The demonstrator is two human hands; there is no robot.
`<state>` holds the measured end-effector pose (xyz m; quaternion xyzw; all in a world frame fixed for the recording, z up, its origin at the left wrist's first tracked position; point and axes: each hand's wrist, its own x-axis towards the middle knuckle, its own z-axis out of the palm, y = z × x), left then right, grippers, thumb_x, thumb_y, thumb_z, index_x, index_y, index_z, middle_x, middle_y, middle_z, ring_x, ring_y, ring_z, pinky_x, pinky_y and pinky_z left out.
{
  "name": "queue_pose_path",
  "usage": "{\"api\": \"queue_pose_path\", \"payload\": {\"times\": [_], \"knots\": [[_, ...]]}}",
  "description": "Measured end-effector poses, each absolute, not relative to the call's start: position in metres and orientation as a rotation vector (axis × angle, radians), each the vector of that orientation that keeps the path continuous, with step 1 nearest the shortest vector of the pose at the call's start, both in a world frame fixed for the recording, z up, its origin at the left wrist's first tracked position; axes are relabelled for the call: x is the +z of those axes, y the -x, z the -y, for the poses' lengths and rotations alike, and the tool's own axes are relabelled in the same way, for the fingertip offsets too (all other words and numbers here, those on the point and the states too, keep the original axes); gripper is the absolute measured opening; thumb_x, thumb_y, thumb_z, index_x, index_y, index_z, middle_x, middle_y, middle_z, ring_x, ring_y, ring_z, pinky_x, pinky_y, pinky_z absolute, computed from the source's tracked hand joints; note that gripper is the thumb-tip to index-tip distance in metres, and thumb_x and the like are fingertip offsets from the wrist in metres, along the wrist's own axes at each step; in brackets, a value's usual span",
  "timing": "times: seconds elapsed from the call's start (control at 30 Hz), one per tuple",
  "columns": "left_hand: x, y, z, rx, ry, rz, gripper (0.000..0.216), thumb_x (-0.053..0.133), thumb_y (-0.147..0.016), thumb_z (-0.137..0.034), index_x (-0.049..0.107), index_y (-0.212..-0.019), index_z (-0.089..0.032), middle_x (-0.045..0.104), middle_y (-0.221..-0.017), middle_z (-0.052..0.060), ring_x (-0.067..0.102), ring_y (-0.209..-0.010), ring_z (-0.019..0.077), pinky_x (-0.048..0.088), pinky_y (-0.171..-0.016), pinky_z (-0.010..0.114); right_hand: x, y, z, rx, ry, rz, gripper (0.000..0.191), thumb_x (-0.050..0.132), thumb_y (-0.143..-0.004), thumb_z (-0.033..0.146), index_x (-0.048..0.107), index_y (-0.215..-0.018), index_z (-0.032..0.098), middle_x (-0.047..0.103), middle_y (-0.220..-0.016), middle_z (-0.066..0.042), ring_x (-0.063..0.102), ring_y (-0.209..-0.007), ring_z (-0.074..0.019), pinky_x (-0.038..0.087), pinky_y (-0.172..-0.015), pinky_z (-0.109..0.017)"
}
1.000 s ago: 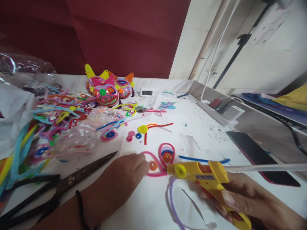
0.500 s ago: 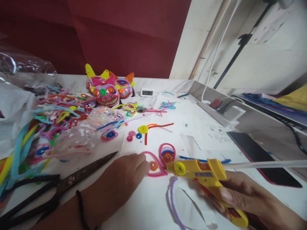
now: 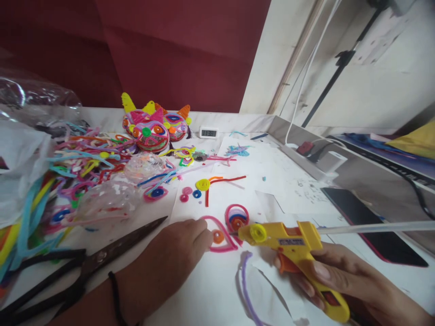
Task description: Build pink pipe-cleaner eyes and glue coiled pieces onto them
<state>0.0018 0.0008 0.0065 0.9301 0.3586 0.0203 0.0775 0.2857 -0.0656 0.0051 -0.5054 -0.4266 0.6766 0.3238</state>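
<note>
My right hand (image 3: pixel 343 276) is wrapped round the grip of a yellow hot glue gun (image 3: pixel 292 244), with an orange trigger and a clear glue stick out of its back. Its nozzle points left, close to a pink pipe-cleaner teardrop (image 3: pixel 217 217) with an orange coil (image 3: pixel 218 236) inside. The closed fingers of my left hand (image 3: pixel 180 253) hold the left end of that teardrop and hide it. Just above the nozzle lies a second pink-rimmed eye shape (image 3: pixel 237 217), blue and orange within. A purple pipe cleaner (image 3: pixel 245 280) lies below.
Black scissors (image 3: pixel 91 262) lie beside my left forearm. Loose pipe cleaners (image 3: pixel 95 149) and clear plastic packs pile up at left. Decorated animal heads (image 3: pixel 152 131) and a small clock (image 3: pixel 208 132) stand behind. At right are a phone (image 3: pixel 370 226) and a power strip (image 3: pixel 322 170).
The glue gun's nozzle has moved slightly right and up, away from the teardrop's tip. More of the orange trigger shows now. My left hand stays in place.
</note>
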Motion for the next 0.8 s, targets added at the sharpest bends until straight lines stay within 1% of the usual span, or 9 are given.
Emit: {"api": "queue_pose_path", "payload": {"times": [0.13, 0.3, 0.53, 0.6, 0.67, 0.73, 0.8], "knots": [[0.007, -0.003, -0.001, 0.098, -2.817, -1.056, 0.021, 0.040, -0.093, -0.008, 0.057, -0.084, -0.017, 0.060, -0.088, 0.004, 0.054, -0.077, 0.0180, 0.046, -0.066, 0.030, 0.005, -0.286, 0.065, 1.795, 1.293, 1.071, 0.037, 0.064, -0.078, 0.050, 0.071, -0.100, 0.022, 0.056, -0.072, -0.003, 0.044, -0.062, -0.0140, 0.034, -0.057, -0.025], [0.002, -0.001, -0.002, 0.160, -2.810, -1.070, 0.026, 0.035, -0.093, -0.009, 0.056, -0.081, -0.018, 0.060, -0.084, 0.003, 0.053, -0.073, 0.0175, 0.044, -0.063, 0.029, 0.005, -0.285, 0.065, 1.798, 1.219, 1.055, 0.035, 0.061, -0.081, 0.048, 0.071, -0.098, 0.019, 0.057, -0.071, -0.004, 0.044, -0.060, -0.0131, 0.032, -0.055, -0.024], [0.007, -0.003, -0.002, 0.075, -2.733, -1.147, 0.027, 0.036, -0.089, -0.003, 0.058, -0.080, -0.018, 0.061, -0.082, 0.002, 0.055, -0.070, 0.0165, 0.043, -0.062, 0.030, 0.002, -0.285, 0.065, 1.788, 1.171, 1.019, 0.042, 0.056, -0.084, 0.049, 0.068, -0.104, 0.014, 0.060, -0.075, -0.007, 0.047, -0.059, -0.0129, 0.033, -0.055, -0.024], [0.008, -0.004, -0.002, 0.095, -2.725, -1.170, 0.028, 0.035, -0.090, -0.006, 0.058, -0.079, -0.018, 0.061, -0.081, 0.002, 0.056, -0.069, 0.0160, 0.044, -0.062, 0.029, 0.006, -0.281, 0.066, 1.783, 1.148, 0.987, 0.040, 0.060, -0.082, 0.048, 0.069, -0.102, 0.014, 0.060, -0.074, -0.007, 0.048, -0.060, -0.0129, 0.035, -0.055, -0.024], [0.008, -0.004, -0.001, 0.145, -2.747, -1.186, 0.032, 0.032, -0.093, -0.010, 0.058, -0.077, -0.019, 0.062, -0.079, 0.002, 0.056, -0.068, 0.0153, 0.045, -0.062, 0.028, 0.011, -0.276, 0.068, 1.734, 1.143, 0.959, 0.040, 0.066, -0.076, 0.048, 0.070, -0.097, 0.015, 0.061, -0.074, -0.007, 0.049, -0.062, -0.0134, 0.037, -0.057, -0.024], [0.007, -0.003, -0.001, 0.214, -2.780, -1.182, 0.035, 0.028, -0.094, -0.011, 0.058, -0.077, -0.019, 0.062, -0.078, 0.002, 0.056, -0.068, 0.0147, 0.046, -0.061, 0.027, 0.015, -0.275, 0.071, 1.621, 1.195, 0.953, 0.041, 0.071, -0.070, 0.050, 0.071, -0.093, 0.016, 0.063, -0.075, -0.007, 0.051, -0.065, -0.0152, 0.039, -0.060, -0.025], [0.006, -0.001, -0.001, 0.274, -2.785, -1.176, 0.036, 0.027, -0.093, -0.012, 0.058, -0.078, -0.020, 0.062, -0.076, 0.001, 0.056, -0.067, 0.0139, 0.046, -0.060, 0.025, 0.017, -0.279, 0.074, 1.469, 1.284, 1.010, 0.043, 0.072, -0.067, 0.053, 0.070, -0.092, 0.018, 0.065, -0.078, -0.008, 0.054, -0.071, -0.0186, 0.042, -0.063, -0.027]]}}
